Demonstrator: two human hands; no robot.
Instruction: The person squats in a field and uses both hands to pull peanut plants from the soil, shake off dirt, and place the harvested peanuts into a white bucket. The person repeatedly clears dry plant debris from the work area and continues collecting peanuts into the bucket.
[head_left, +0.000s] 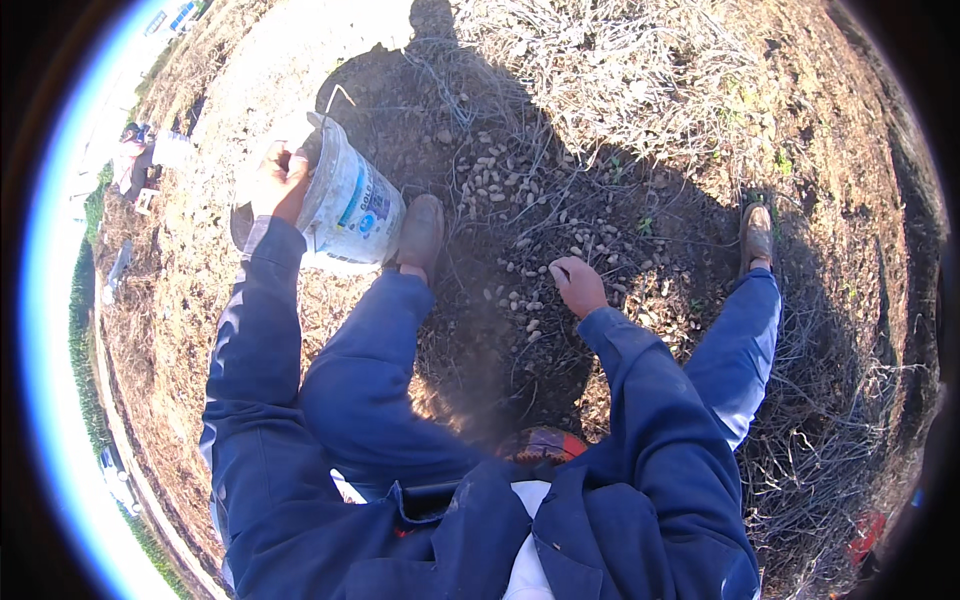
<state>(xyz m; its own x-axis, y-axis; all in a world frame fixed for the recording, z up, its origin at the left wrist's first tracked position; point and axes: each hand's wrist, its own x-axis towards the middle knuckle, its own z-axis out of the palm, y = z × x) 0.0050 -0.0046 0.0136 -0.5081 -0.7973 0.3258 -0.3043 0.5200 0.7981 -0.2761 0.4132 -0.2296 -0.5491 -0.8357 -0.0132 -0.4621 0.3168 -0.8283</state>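
Observation:
My left hand (282, 184) is at the mouth of a dirty white plastic bucket (352, 206), its fingers curled close to the rim. Whether it grips the rim or holds something above the opening, I cannot tell. The bucket has a printed label and a thin wire handle (343, 96), and stands beside my shoe on the left (421, 234). My right hand (580, 285) is low over the soil, among scattered unshelled peanuts (495, 180). Its fingers are bent inward and their tips are partly hidden, so a peanut inside them cannot be made out.
Dry plant stalks (622, 67) lie heaped beyond the peanuts, with more stalks (810, 480) at the lower right. My other shoe (756, 234) is planted on the right. A patterned red item (544, 445) shows between my legs. Another person (135, 161) is far off at the left.

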